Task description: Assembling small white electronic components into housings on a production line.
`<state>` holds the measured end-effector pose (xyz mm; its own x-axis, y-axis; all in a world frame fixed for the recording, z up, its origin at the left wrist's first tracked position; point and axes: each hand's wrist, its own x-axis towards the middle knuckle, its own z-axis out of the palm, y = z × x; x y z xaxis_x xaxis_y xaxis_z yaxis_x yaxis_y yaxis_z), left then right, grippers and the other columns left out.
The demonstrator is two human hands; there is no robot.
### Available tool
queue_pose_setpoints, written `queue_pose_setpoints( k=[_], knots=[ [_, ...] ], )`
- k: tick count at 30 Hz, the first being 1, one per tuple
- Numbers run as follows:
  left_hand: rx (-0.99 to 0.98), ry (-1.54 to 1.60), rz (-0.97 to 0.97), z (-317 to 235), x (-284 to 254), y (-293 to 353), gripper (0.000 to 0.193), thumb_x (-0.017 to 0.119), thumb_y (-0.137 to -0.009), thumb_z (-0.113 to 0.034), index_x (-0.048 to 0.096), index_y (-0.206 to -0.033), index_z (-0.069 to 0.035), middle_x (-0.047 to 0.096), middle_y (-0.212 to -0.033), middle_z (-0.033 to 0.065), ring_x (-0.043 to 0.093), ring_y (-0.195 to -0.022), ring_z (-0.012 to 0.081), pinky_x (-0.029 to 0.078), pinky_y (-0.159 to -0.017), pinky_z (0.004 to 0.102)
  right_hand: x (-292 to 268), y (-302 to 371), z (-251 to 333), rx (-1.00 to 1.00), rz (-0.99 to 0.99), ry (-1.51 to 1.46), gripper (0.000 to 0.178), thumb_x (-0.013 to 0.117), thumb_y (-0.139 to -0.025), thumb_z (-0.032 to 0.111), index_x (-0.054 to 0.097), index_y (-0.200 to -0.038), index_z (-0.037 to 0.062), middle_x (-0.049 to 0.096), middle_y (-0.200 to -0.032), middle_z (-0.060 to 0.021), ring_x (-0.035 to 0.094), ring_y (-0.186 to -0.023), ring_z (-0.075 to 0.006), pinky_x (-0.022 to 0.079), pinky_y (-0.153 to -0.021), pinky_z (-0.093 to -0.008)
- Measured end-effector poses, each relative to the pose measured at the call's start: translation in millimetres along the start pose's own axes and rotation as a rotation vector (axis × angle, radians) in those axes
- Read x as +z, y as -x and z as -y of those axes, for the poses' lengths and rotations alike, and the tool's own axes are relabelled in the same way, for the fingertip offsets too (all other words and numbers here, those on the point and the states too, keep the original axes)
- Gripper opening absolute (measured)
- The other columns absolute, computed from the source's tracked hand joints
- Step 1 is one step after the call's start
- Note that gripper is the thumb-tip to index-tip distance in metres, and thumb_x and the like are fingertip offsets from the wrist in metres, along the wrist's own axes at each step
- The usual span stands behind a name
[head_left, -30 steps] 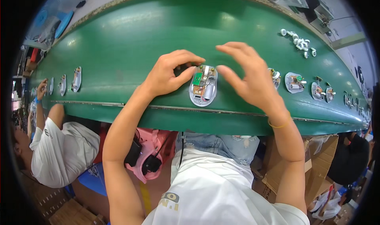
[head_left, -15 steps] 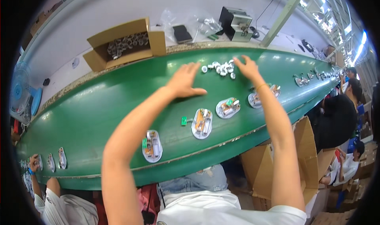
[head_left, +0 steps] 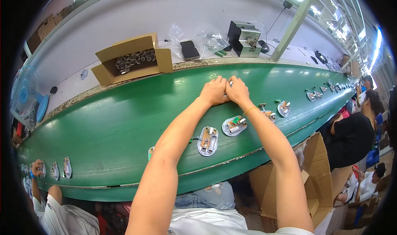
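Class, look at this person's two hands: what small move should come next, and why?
Probably draw the left hand and right hand together back toward the open shell: the hands meet around something mostly hidden, with a bit of white showing, while that shell lies nearer the body, untouched, its parts exposed.

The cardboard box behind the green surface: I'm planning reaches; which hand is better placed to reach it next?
Likely the left hand: it is nearer the cardboard box; the right hand lies beyond it. Both are over the green surface.
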<state>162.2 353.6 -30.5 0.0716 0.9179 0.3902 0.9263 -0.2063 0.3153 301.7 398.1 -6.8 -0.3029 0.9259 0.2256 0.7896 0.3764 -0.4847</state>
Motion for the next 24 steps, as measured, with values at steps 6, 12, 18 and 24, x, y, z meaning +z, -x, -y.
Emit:
queue_pose_setpoints(
  k=[6, 12, 18, 24],
  knots=[
    [-0.143, 0.049, 0.138, 14.3, -47.3, 37.8, 0.055, 0.081, -0.073, -0.043, 0.065, -0.105, -0.001, 0.073, -0.095, 0.0201, 0.070, -0.074, 0.0426, 0.057, -0.066, 0.0511, 9.5, 30.3, 39.1, -0.048, 0.129, -0.180, 0.042, 0.056, -0.092, 0.043, 0.068, -0.096, 0.0033, 0.074, -0.091, -0.0230, 0.067, -0.082, -0.0409, 0.055, -0.077, -0.0461],
    [-0.253, 0.135, 0.241, 90.8, -153.2, 117.1, 0.044, 0.083, -0.067, -0.040, 0.072, -0.083, 0.000, 0.076, -0.086, 0.0174, 0.071, -0.076, 0.0392, 0.056, -0.068, 0.0482, 54.3, 47.2, 165.1, -0.104, 0.489, -0.330, 0.061, 0.052, -0.089, 0.048, 0.072, -0.095, -0.0090, 0.074, -0.091, -0.0271, 0.069, -0.086, -0.0445, 0.056, -0.078, -0.0493],
    [-0.480, -0.258, -0.067, 144.4, -255.0, 218.8, 0.045, 0.081, -0.072, -0.030, 0.067, -0.108, -0.007, 0.075, -0.094, 0.0135, 0.071, -0.083, 0.0374, 0.056, -0.072, 0.0472, 90.1, 81.4, 325.4, -0.284, 0.309, -0.595, 0.053, 0.058, -0.090, 0.047, 0.068, -0.105, -0.0029, 0.074, -0.093, -0.0209, 0.070, -0.087, -0.0386, 0.056, -0.078, -0.0441],
    [-0.480, -0.312, -0.346, 190.6, -295.7, 321.6, 0.047, 0.076, -0.077, -0.021, 0.062, -0.122, -0.011, 0.072, -0.112, 0.0103, 0.069, -0.098, 0.0342, 0.055, -0.080, 0.0434, 153.0, 137.1, 406.4, -0.537, 0.446, -0.673, 0.048, 0.058, -0.093, 0.042, 0.066, -0.115, -0.0004, 0.073, -0.105, -0.0218, 0.068, -0.093, -0.0398, 0.054, -0.084, -0.0445]
  ],
)
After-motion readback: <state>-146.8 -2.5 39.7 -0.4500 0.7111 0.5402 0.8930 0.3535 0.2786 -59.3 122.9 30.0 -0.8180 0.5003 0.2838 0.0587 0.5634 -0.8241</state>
